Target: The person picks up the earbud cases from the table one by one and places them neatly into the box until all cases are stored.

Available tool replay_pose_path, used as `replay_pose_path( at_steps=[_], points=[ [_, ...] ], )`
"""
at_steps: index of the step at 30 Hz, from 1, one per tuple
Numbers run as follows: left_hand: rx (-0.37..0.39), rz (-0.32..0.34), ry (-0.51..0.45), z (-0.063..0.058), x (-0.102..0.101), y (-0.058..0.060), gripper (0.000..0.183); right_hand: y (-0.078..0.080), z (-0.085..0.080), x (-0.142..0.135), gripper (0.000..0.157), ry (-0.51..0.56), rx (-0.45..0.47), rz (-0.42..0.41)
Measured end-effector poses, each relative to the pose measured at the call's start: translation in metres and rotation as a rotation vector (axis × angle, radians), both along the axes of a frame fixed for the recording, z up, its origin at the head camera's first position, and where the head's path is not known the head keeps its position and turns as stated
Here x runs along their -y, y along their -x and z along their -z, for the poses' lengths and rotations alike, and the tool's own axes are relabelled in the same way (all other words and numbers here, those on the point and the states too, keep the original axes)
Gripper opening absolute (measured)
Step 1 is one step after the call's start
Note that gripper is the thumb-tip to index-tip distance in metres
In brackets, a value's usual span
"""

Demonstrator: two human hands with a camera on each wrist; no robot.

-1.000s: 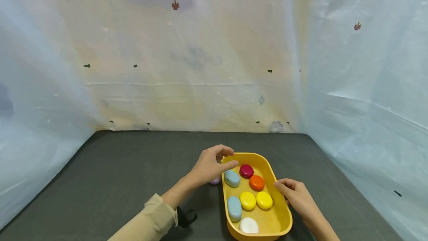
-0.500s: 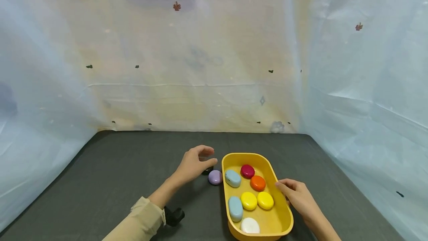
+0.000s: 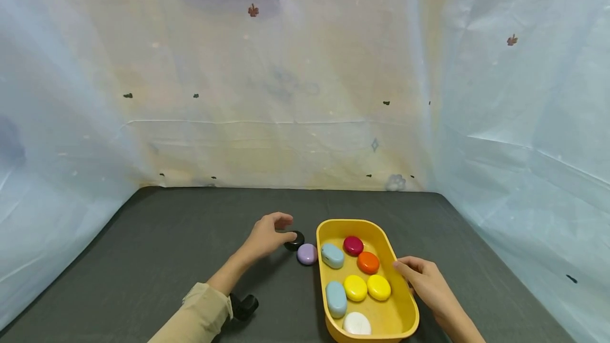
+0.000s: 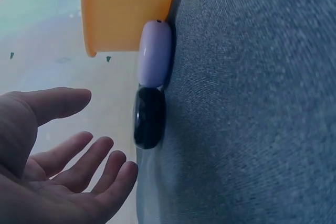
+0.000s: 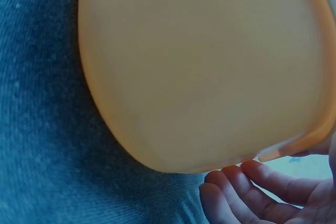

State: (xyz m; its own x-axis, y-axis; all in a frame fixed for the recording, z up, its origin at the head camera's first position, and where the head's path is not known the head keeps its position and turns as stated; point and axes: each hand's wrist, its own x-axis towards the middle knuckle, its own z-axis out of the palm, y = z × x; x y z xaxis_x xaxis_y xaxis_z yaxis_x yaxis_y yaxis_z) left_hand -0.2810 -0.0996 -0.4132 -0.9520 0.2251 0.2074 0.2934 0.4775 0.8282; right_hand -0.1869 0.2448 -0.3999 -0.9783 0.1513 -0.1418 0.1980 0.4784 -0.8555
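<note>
My left hand point(image 3: 263, 236) is at a glossy black bead point(image 3: 299, 240), thumb and fingers spread apart. In the left wrist view the black bead point(image 4: 149, 119) lies beyond the fingertips, with nothing between thumb and fingers. A purple bead point(image 3: 307, 254), with a small hole showing in the left wrist view, is between the black one and the yellow tray point(image 3: 320, 295). My right hand point(image 3: 425, 280) holds the tray's right edge, thumb at the rim and fingers against the outer wall. In the right wrist view the fingertips point(image 5: 214, 178) meet that wall.
Inside the tray are two light blue beads point(image 3: 336, 299), two yellow beads point(image 3: 355, 288), an orange one point(image 3: 368, 262), a crimson one point(image 3: 353, 245) and a white one point(image 3: 357, 323). Dark grey cloth point(image 3: 181, 242) covers the table; patterned sheeting point(image 3: 286, 94) surrounds it.
My left hand has moved left from over the tray's edge to beside the black bead, bringing the purple and black beads into view. The right hand stays at the tray.
</note>
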Motion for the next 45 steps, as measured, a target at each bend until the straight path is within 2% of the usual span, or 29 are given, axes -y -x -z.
replay_pose_path(
  at_steps=[12,21,39,45],
  points=[
    [0.040,0.017,0.005,0.003,0.002,0.008,0.045,0.002,-0.004,-0.001,0.035,-0.016,0.011,-0.002],
    [0.042,0.017,0.036,0.007,0.006,0.013,0.047,0.001,0.001,-0.002,0.035,0.006,0.019,0.005],
    [0.073,0.070,0.051,0.012,0.005,0.012,0.056,0.002,0.001,-0.003,0.035,-0.007,0.047,0.003],
    [0.087,0.099,0.040,0.011,0.008,0.011,0.058,0.003,0.002,-0.003,0.036,-0.006,0.055,0.003]
  ],
)
